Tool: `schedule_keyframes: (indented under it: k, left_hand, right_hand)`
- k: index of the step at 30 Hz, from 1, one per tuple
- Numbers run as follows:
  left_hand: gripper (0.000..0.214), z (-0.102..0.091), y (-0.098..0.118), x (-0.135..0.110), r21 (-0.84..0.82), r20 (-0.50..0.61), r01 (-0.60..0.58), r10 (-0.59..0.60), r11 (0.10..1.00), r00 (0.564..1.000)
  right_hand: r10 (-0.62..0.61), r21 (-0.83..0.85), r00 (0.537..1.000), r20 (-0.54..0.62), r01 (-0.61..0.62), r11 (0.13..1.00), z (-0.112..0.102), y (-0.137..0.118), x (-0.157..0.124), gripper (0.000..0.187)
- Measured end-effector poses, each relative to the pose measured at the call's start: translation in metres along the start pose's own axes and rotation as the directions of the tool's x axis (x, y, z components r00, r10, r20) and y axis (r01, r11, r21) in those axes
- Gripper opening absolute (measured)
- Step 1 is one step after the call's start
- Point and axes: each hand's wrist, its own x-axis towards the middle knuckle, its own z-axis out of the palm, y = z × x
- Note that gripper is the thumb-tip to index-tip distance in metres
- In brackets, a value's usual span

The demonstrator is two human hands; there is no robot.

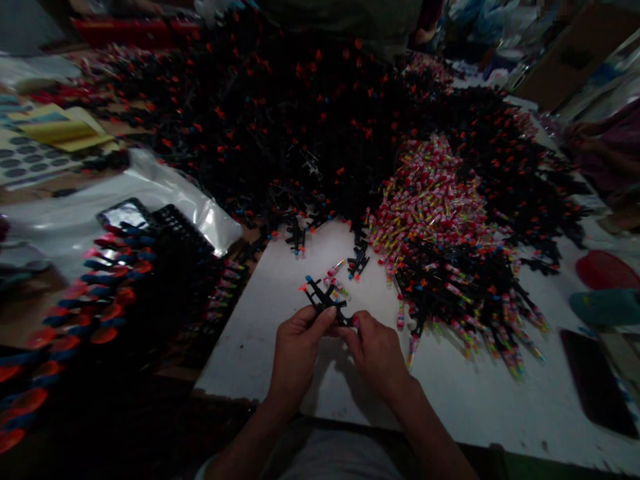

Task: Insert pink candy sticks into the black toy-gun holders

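My left hand (299,347) and my right hand (373,348) meet over the white table (280,347), both pinched on a small black plastic toy gun (325,303) with coloured tips. The toy points up and away from me, its blue and orange ends showing above my fingers. A few loose wrapped candy sticks (336,280) lie just beyond it. Another black toy gun (358,261) rests a little farther off on the table.
A huge heap of black toy guns (300,120) fills the far table. A pile of pink candy sticks (430,200) spreads on the right. Rows of stacked toys with red and blue tips (100,293) lie left, by a clear plastic bag (165,193). A dark phone (595,380) lies right.
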Motion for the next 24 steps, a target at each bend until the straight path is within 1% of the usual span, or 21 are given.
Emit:
schedule_keyframes:
  k: [3, 6, 8, 10, 12, 13, 14, 16, 17, 18, 19, 21, 22, 23, 24]
  left_hand:
    - [0.020, 0.003, -0.002, 0.000, -0.062, 0.003, 0.034, -0.034, 0.997, 0.999]
    - [0.019, 0.010, -0.005, -0.001, -0.064, 0.012, 0.044, -0.044, 0.997, 0.999]
    - [0.021, 0.015, -0.007, -0.001, -0.052, 0.056, 0.047, -0.044, 0.998, 0.997]
    - [0.023, 0.017, -0.006, 0.001, -0.026, 0.142, 0.040, -0.035, 0.999, 0.989]
    - [0.025, 0.015, -0.002, 0.005, 0.012, 0.206, -0.005, 0.003, 1.000, 0.979]
    - [0.027, 0.012, 0.001, 0.009, 0.041, 0.203, -0.048, 0.039, 0.998, 0.978]
    - [0.029, 0.007, 0.003, 0.014, 0.077, 0.169, -0.101, 0.086, 0.992, 0.982]
    - [0.031, -0.003, 0.008, 0.028, 0.181, 0.033, -0.214, 0.211, 0.960, 0.977]
    - [0.031, -0.008, 0.009, 0.037, 0.253, -0.031, -0.264, 0.280, 0.931, 0.959]
    - [0.030, -0.011, 0.010, 0.047, 0.327, -0.073, -0.306, 0.347, 0.894, 0.935]
    - [0.028, -0.013, 0.010, 0.058, 0.402, -0.084, -0.344, 0.409, 0.848, 0.909]
    - [0.024, -0.012, 0.012, 0.079, 0.531, -0.032, -0.413, 0.504, 0.740, 0.863]
    - [0.022, -0.010, 0.013, 0.089, 0.588, -0.002, -0.436, 0.541, 0.681, 0.841]
    - [0.022, -0.007, 0.016, 0.099, 0.649, 0.009, -0.447, 0.581, 0.616, 0.814]
    - [0.023, -0.006, 0.020, 0.108, 0.712, -0.007, -0.432, 0.620, 0.554, 0.784]
  right_hand:
    - [-0.039, -0.058, 0.999, -0.036, 0.037, 0.998, 0.007, 0.003, -0.003, 0.047]
    - [-0.028, -0.069, 0.998, -0.062, 0.024, 0.997, 0.014, 0.004, -0.007, 0.051]
    - [-0.005, -0.052, 0.997, -0.079, 0.001, 0.999, 0.015, 0.006, -0.010, 0.050]
    - [0.021, -0.044, 0.994, -0.111, -0.026, 0.999, 0.008, 0.015, -0.012, 0.048]
    - [0.061, -0.051, 0.974, -0.220, -0.074, 0.996, -0.011, 0.032, -0.015, 0.045]
    - [0.084, -0.071, 0.948, -0.307, -0.111, 0.991, -0.024, 0.043, -0.015, 0.043]
    - [0.106, -0.099, 0.906, -0.410, -0.159, 0.982, -0.037, 0.054, -0.015, 0.042]
    - [0.113, -0.186, 0.791, -0.602, -0.276, 0.943, -0.058, 0.072, -0.010, 0.046]
    - [0.096, -0.223, 0.756, -0.648, -0.308, 0.925, -0.063, 0.076, -0.006, 0.049]
    - [0.076, -0.244, 0.750, -0.657, -0.308, 0.919, -0.063, 0.075, 0.001, 0.049]
    - [0.056, -0.248, 0.776, -0.628, -0.268, 0.931, -0.057, 0.069, 0.009, 0.045]
    - [0.015, -0.200, 0.879, -0.477, -0.125, 0.972, -0.033, 0.045, 0.027, 0.032]
    - [-0.012, -0.162, 0.927, -0.376, -0.053, 0.985, -0.017, 0.030, 0.037, 0.030]
    - [-0.006, -0.144, 0.956, -0.293, -0.038, 0.989, 0.000, 0.014, 0.047, 0.030]
    - [0.017, -0.156, 0.973, -0.232, -0.055, 0.986, 0.015, -0.001, 0.056, 0.030]
